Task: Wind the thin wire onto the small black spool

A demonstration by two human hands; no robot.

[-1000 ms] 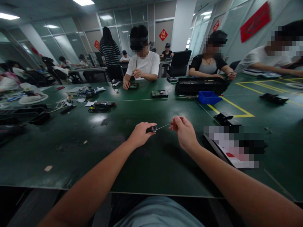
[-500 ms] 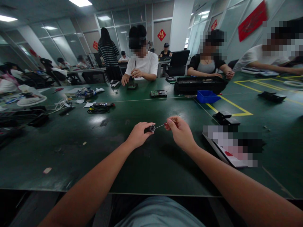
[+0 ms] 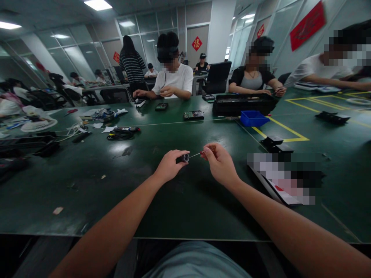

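My left hand (image 3: pixel 169 166) is closed round a small black cylinder with a silver end (image 3: pixel 183 157), held just above the green table (image 3: pixel 174 204). My right hand (image 3: pixel 219 163) pinches the reddish handle of a thin metal tool (image 3: pixel 198 154). The tool's tip points at the cylinder's silver end. Both hands are close together in the middle of the view.
A flat object with a blurred surface (image 3: pixel 285 175) lies right of my right hand. Beyond are small black parts (image 3: pixel 275 143), a blue bin (image 3: pixel 254 118), a black tray (image 3: pixel 245 104), a circuit board (image 3: pixel 194 114) and coiled black cables (image 3: pixel 120 134). Several people sit along the far side.
My right hand has drawn nearer to the left one, bringing the thin tool's tip closer to the cylinder. Across the table, a person has stretched an arm out sideways.
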